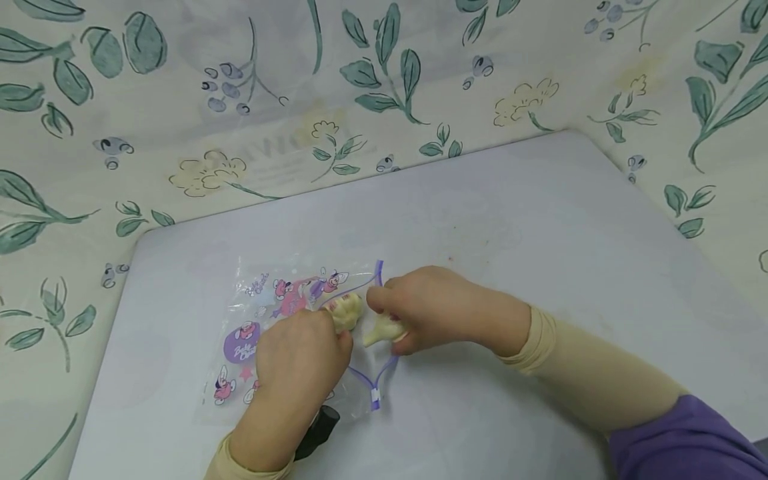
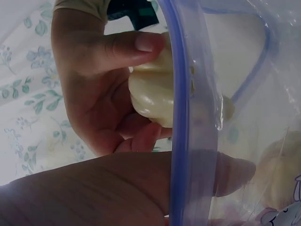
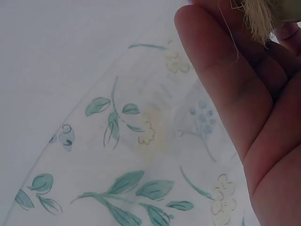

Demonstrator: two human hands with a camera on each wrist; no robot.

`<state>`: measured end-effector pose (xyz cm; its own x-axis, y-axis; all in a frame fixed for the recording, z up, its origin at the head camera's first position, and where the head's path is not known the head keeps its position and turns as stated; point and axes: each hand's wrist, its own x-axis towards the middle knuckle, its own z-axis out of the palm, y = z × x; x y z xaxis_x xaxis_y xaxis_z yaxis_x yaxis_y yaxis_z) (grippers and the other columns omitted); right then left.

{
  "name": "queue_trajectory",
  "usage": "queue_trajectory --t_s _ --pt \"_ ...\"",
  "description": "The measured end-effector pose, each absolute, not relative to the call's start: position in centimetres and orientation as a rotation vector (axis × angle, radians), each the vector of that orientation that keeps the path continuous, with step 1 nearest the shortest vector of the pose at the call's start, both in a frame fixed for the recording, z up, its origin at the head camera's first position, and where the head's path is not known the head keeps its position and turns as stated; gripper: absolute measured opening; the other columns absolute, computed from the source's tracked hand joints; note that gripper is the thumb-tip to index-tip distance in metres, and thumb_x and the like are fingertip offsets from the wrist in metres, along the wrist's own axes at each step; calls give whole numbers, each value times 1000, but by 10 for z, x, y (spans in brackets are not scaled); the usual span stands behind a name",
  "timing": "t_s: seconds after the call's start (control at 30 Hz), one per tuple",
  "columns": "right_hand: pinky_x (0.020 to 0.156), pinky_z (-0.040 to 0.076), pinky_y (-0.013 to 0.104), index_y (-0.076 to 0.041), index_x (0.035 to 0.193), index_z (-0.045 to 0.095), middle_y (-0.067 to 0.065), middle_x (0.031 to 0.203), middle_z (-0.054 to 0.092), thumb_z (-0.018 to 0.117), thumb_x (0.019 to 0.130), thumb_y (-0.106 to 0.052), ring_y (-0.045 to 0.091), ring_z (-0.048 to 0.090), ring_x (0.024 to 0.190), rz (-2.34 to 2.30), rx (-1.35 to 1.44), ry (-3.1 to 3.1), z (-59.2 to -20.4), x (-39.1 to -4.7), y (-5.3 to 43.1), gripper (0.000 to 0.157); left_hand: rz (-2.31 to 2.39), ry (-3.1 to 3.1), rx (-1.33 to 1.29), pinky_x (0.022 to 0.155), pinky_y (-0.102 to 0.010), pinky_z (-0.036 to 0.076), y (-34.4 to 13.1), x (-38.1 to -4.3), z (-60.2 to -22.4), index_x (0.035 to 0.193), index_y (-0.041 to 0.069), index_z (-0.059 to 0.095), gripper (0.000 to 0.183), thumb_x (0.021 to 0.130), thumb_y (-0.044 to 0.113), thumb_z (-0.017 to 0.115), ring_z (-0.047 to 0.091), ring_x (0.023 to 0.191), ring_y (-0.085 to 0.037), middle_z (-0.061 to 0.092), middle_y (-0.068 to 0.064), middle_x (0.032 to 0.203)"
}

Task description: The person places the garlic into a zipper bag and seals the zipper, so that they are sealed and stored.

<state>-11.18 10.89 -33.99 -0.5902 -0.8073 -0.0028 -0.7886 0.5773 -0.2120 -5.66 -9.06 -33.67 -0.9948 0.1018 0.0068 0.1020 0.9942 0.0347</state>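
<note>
A clear zip bag [image 1: 240,367] with purple and pink cartoon prints lies flat, its purple zip edge [image 2: 179,113] spread apart on the right side. My left hand [image 1: 303,367] has its fingers curled at the bag's mouth and grips it, the thumb showing through the plastic in the left wrist view. My right hand [image 1: 435,310] holds a pale garlic bulb [image 2: 153,92] at the mouth, stem pointing towards the bag. Dry roots [image 3: 258,21] of that bulb show in the right wrist view. Another garlic bulb [image 1: 345,312] sits by my left fingers, within the bag's opening.
The white table [image 1: 480,220] has rounded far corners and a few small brown specks. Floral cloth [image 1: 384,80] stands behind and at both sides of it. A black wrist device [image 1: 318,433] shows beside my left wrist.
</note>
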Motion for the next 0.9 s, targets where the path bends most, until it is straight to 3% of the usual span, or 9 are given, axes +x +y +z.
queue_trajectory --t_s 0.4,0.9 --pt "52 38 29 -20 100 54 -8 73 52 82 76 -50 9 46 59 -240 -1434 2699 -359 -101 89 48 -71 -3166 -151 38 -32 32 -91 -57 -335 62 7 62 34 85 31 70 44 45 -20 46 -4 52" --pt "59 46 25 -20 109 58 -6 93 58 81 80 -45 7 52 69 -367 -1453 2678 -376 -99 77 44 -64 -3165 -174 37 -30 32 -90 -57 -335 63 7 63 33 84 31 72 43 44 -20 45 -3 50"
